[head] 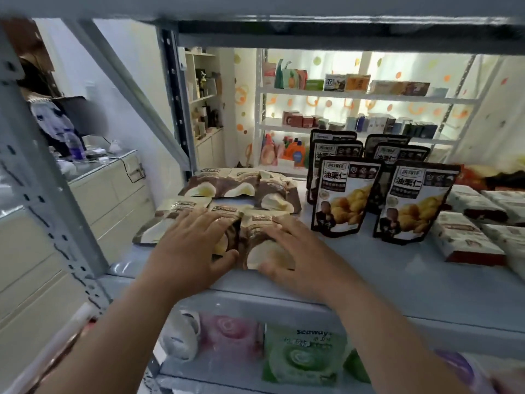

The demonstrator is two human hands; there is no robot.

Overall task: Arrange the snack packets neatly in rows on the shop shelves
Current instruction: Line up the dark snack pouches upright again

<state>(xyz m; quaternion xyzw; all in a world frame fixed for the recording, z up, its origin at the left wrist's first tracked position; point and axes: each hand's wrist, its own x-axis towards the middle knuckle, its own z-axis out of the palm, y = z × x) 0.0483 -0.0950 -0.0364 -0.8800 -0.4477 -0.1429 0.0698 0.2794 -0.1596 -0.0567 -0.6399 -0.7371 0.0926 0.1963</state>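
Pressing left hand (196, 245) and right hand (295, 251), spread flat, on brown snack packets (255, 237) near shelf (369, 268) front edge; likely light, soft, slippery, best nudged by edges.

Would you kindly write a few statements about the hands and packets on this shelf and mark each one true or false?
1. Both hands lie flat on brown-and-cream packets at the shelf's front. True: the left hand and right hand each press on the brown packets.
2. The black pouches stand upright. True: the black pouches stand in two columns to the right of the hands.
3. The brown packets stand upright too. False: they lie flat, in two rows.
4. The right hand grips a black pouch. False: it rests on a brown packet, apart from the pouches.
5. The lower shelf holds a green pack. True: a green pack lies there.
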